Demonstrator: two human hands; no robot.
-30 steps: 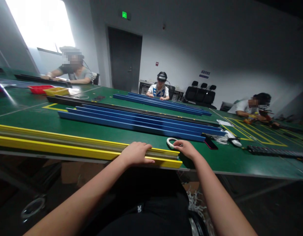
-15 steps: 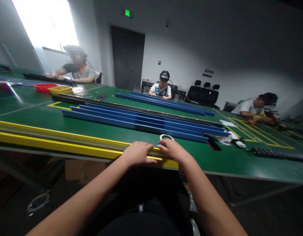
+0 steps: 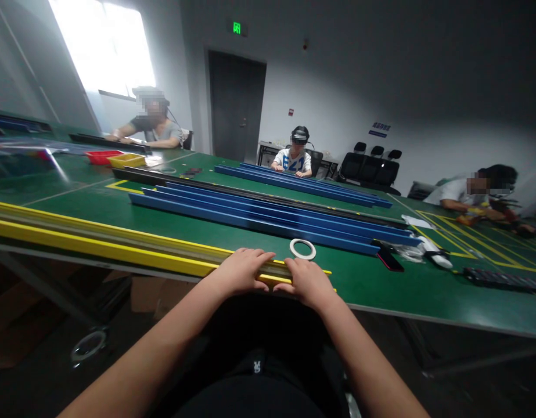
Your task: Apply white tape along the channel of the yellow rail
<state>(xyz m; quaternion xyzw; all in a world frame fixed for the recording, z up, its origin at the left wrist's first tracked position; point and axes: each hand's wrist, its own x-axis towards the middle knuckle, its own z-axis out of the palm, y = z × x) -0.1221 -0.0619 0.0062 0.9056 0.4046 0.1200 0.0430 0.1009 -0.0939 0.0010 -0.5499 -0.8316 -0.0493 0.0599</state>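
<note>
A long yellow channel [image 3: 119,248] lies along the near edge of the green table, its right end just past my hands. My left hand [image 3: 243,270] grips it, fingers over the far side and thumb on the near side. Close to its right, my right hand [image 3: 308,280] holds the same channel near its end, thumb pointing toward the left thumb. A white tape ring [image 3: 302,249] lies flat on the table just beyond my right hand.
Blue channels [image 3: 250,223] and a dark strip lie across the green table [image 3: 198,232]. A phone [image 3: 389,257] and a white item sit to the right. Red [image 3: 97,157] and yellow trays [image 3: 126,160] stand at the left. Several people sit around the table.
My right hand has come down onto the channel's end, away from the tape ring, which now shows fully. My left hand's grip has barely changed. The whole view has shifted slightly.
</note>
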